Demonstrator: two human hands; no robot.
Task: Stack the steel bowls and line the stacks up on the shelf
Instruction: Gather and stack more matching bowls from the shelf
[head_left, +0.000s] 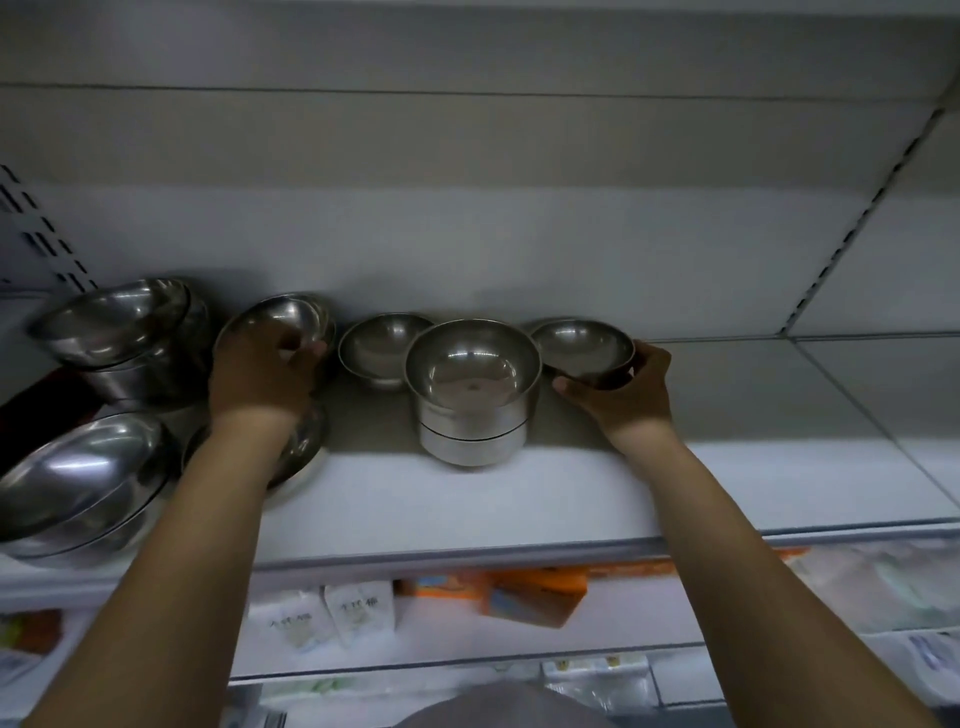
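Steel bowls stand along a white shelf (571, 499). My left hand (260, 374) grips the rim of a tilted steel bowl (296, 317) at the back left, with another bowl (306, 447) partly hidden under my wrist. My right hand (628, 395) holds a small bowl (582, 343) from the right side, thumb under its base. Between them a stack of straight-sided bowls (472, 395) stands at the middle, and a single small bowl (379, 343) sits just behind it on the left.
Two stacks of larger bowls sit at the far left, one at the back (119, 332) and one at the front edge (78, 483). The shelf's right half is bare white board. A lower shelf holds packaged goods (535, 597).
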